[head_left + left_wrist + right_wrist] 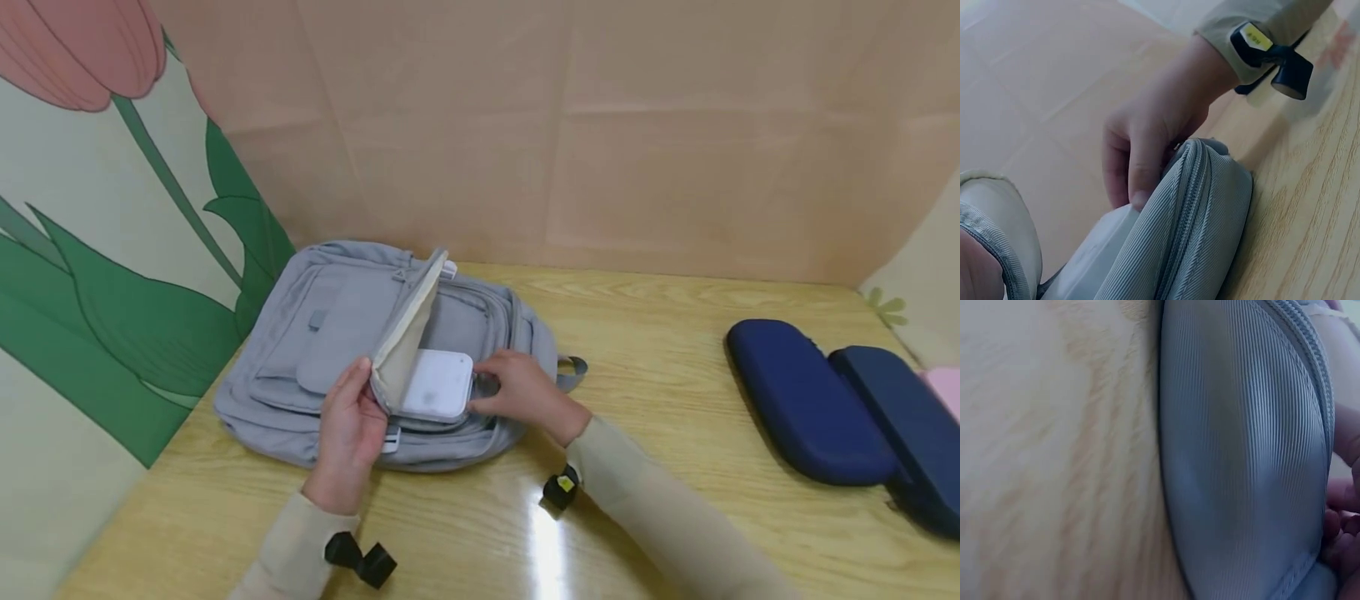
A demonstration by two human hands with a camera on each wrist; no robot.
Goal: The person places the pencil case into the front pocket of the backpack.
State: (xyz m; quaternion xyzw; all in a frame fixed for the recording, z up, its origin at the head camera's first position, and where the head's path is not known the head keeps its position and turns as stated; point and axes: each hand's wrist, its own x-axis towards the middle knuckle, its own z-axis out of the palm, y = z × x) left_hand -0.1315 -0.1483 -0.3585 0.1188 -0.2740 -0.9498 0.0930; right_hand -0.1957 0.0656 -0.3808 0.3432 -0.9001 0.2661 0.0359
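Observation:
A grey backpack (pixel 348 317) lies flat on the wooden table, with its front pocket unzipped. My left hand (pixel 351 429) grips the edge of the lifted pocket flap (pixel 411 337), whose pale lining faces right. Half under this flap is a white, flat box with rounded corners (pixel 441 382). At the box's right end, my right hand (pixel 521 389) pinches it between thumb and fingers. The left wrist view shows the right thumb on the white box (pixel 1088 253), just behind the zipped edge. The backpack's side (pixel 1241 450) fills much of the right wrist view.
Two dark blue zip cases (pixel 810 408) lie at the right of the table (pixel 645 333), one overlapping the other. Something pink (pixel 945 387) shows at the far right edge. A brown-pink backdrop (pixel 600 167) stands behind, and a tulip-patterned panel (pixel 112 292) borders the left.

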